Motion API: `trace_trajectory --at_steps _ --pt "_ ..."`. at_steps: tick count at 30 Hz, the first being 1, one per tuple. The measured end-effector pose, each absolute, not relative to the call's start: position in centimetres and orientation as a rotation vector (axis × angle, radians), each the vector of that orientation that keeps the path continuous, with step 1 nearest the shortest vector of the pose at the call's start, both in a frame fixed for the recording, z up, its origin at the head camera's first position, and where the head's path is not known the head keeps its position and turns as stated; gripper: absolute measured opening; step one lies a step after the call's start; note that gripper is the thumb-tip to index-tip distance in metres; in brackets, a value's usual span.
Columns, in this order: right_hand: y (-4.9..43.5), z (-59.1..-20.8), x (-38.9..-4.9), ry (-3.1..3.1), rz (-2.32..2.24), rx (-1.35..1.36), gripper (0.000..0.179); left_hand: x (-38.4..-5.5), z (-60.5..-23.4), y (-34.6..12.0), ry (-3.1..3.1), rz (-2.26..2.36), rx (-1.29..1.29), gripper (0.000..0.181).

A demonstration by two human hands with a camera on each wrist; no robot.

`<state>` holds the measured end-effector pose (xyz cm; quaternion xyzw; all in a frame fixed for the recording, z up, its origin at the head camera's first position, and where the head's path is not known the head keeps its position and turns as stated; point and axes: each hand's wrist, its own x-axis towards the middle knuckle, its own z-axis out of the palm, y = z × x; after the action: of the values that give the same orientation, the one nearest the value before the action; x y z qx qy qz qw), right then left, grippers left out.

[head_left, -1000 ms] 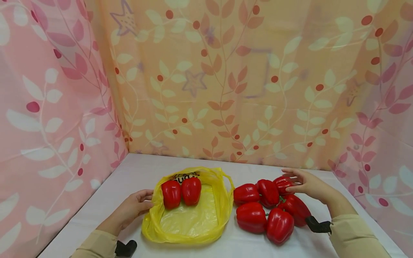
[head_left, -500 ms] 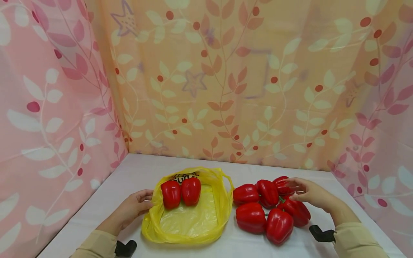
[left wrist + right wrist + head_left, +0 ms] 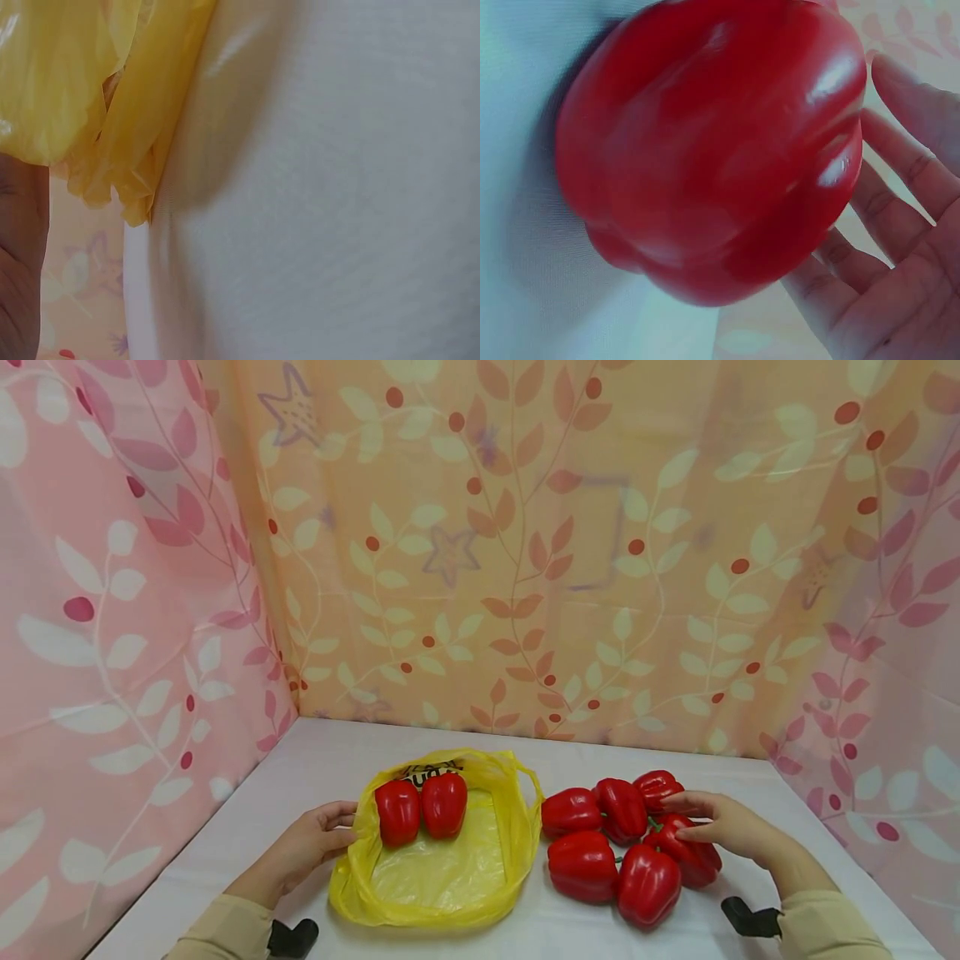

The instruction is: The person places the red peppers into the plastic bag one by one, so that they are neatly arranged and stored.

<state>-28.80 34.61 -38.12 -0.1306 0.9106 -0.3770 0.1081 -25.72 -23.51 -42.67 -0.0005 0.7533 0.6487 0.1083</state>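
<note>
A yellow plastic bag [image 3: 438, 885] lies with its mouth open on the table; two red bell peppers [image 3: 445, 806] are inside it. My left hand [image 3: 311, 843] holds the bag's left rim between fingers and thumb. Crumpled yellow plastic hides the fingertips in the left wrist view. To the right of the bag lies a group of several red bell peppers [image 3: 583, 866]. Over its right side my right hand [image 3: 723, 827] hovers, fingers stretched and spread, beside the rightmost bell pepper [image 3: 712, 157]. Its thumb stands apart from the other fingers.
White cloth covers the table [image 3: 315, 743]. A patterned orange curtain [image 3: 487, 568] hangs behind it, and pink curtains [image 3: 135, 635] hang at both sides. Black wrist mounts [image 3: 750, 917] stick out beside the sleeves.
My right hand has come down and nearer to me, from the rear bell pepper to the one at the right. The left hand, the bag and the peppers have stayed put.
</note>
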Motion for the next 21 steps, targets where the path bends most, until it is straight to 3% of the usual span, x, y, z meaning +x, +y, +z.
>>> trace_trajectory --at_steps 6,21 --pt "34.7 -38.1 -28.6 2.718 -1.045 -0.354 0.039 -25.8 -42.7 -23.4 2.224 1.905 -0.031 0.054" --pt "35.8 -38.8 -28.3 2.739 -1.037 -0.279 0.041 -25.8 -42.9 -23.5 2.235 1.901 -0.007 0.052"
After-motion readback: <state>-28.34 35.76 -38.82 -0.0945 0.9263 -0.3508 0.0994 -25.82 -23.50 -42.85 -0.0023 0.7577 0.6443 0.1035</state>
